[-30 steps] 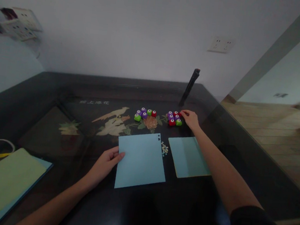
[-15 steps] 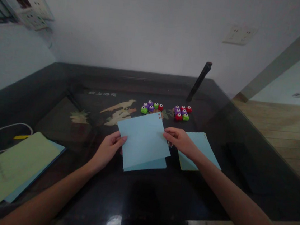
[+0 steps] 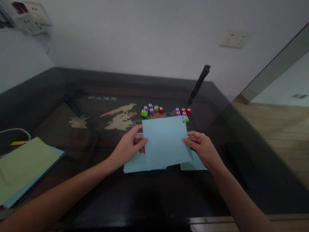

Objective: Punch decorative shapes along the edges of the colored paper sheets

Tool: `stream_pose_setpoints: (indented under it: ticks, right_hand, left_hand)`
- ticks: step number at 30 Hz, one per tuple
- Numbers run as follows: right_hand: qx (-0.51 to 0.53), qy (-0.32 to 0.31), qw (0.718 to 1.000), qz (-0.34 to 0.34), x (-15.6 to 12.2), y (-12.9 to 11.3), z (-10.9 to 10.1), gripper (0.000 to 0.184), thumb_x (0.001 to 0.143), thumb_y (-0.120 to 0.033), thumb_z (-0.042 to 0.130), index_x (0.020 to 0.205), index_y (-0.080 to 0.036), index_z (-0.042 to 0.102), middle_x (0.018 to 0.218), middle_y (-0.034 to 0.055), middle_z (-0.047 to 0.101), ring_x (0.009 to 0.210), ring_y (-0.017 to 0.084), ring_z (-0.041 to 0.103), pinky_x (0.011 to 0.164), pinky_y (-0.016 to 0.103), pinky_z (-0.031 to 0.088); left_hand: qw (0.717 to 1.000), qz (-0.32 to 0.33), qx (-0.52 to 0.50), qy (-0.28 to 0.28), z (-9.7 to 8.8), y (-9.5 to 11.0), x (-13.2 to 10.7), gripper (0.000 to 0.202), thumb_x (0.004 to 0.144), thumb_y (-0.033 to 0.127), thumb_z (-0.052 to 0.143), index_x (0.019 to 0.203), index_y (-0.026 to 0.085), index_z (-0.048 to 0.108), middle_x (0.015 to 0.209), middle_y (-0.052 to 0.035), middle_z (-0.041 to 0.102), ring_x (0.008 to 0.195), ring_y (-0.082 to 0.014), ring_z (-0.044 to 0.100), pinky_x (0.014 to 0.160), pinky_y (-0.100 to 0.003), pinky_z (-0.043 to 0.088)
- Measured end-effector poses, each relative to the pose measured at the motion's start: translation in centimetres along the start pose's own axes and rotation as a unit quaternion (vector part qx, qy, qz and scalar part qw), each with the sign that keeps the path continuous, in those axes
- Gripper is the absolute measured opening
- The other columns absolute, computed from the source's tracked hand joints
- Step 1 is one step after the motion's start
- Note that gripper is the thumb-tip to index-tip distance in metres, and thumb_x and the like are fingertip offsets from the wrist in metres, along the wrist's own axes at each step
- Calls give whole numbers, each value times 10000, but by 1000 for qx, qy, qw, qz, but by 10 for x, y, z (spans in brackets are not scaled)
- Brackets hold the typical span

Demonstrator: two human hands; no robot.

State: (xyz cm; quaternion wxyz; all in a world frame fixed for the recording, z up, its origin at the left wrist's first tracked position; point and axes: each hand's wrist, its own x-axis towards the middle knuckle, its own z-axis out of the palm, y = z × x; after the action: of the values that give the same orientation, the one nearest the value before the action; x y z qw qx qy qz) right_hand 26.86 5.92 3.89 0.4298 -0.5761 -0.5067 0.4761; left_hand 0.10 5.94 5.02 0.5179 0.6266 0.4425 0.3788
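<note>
A light blue sheet of paper (image 3: 165,141) with small punched holes in its far right corner is held up between my hands. My left hand (image 3: 129,146) is closed on its left edge, thumb on top. At the right edge, my right hand (image 3: 202,147) pinches the same sheet. Under it on the table lies another blue sheet (image 3: 133,164), partly covered. A further blue sheet (image 3: 193,165) rests below my right hand. Beyond the paper sit two clusters of small eyeball-topped toys in purple, green and red, the left cluster (image 3: 151,111) and the right cluster (image 3: 183,112).
The dark glossy table (image 3: 123,194) reaches back to a white wall. At the left lie yellow-green paper (image 3: 17,171) over blue sheets, and a white cable (image 3: 5,128). A black upright stick-like object (image 3: 199,84) stands at the back right, and a dark flat object (image 3: 239,165) lies at the right.
Both hands have carried the top blue sheet rightward, away from the sheet beneath, which now shows more on the left. The camera view has shifted slightly.
</note>
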Motion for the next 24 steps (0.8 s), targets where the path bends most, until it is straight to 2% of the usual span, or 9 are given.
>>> stream_pose_setpoints:
  ticks: [3,6,10,12,14,17,24]
  right_hand:
    - [37,66,997,24,-4,11,-29,432,548,-431,784,855,-188,603,596,-21,630,495,128,541,476,258,408]
    - [49,140,988,36,-11,23,-59,473,513,-424,816,863,-181,611,589,-21,627,470,124,531,458,249,399]
    - [-8,201,979,16,-20,40,-89,454,539,-413,802,889,-173,641,591,-18,617,490,129,525,462,242,380]
    - [-61,209,976,18,-23,47,-96,432,564,-413,782,893,-166,650,578,-17,611,485,129,508,455,239,357]
    - [-119,204,972,17,-24,53,-98,393,601,-414,752,889,-163,657,569,-11,614,487,134,505,463,244,352]
    - [-197,195,961,6,-24,57,-97,339,653,-419,703,878,-169,662,571,3,629,505,156,526,476,260,360]
    - [-299,189,935,-18,-22,56,-87,260,686,-430,645,815,-204,643,557,17,638,515,194,563,500,293,371]
  left_hand:
    - [999,16,-20,-31,28,8,26,729,827,191,562,1443,171,172,634,52,576,506,-129,595,516,-244,498]
    - [997,56,24,-53,59,10,49,802,842,156,551,1480,212,67,647,48,599,502,-127,607,532,-240,503]
    - [974,55,203,-85,94,7,68,633,847,141,549,1396,178,235,619,48,634,523,-145,629,649,-278,506]
    - [964,41,244,-94,106,3,72,508,832,126,566,1289,161,348,616,40,646,529,-157,637,682,-296,499]
    - [961,30,253,-104,112,-1,73,382,819,116,579,1167,158,428,614,29,652,515,-165,636,678,-303,493]
    - [956,13,266,-119,114,-8,73,260,830,128,573,1058,170,455,621,19,660,505,-169,639,671,-302,488]
    - [946,-25,288,-146,113,-16,71,243,842,130,558,1037,175,420,608,15,664,500,-167,654,661,-292,490]
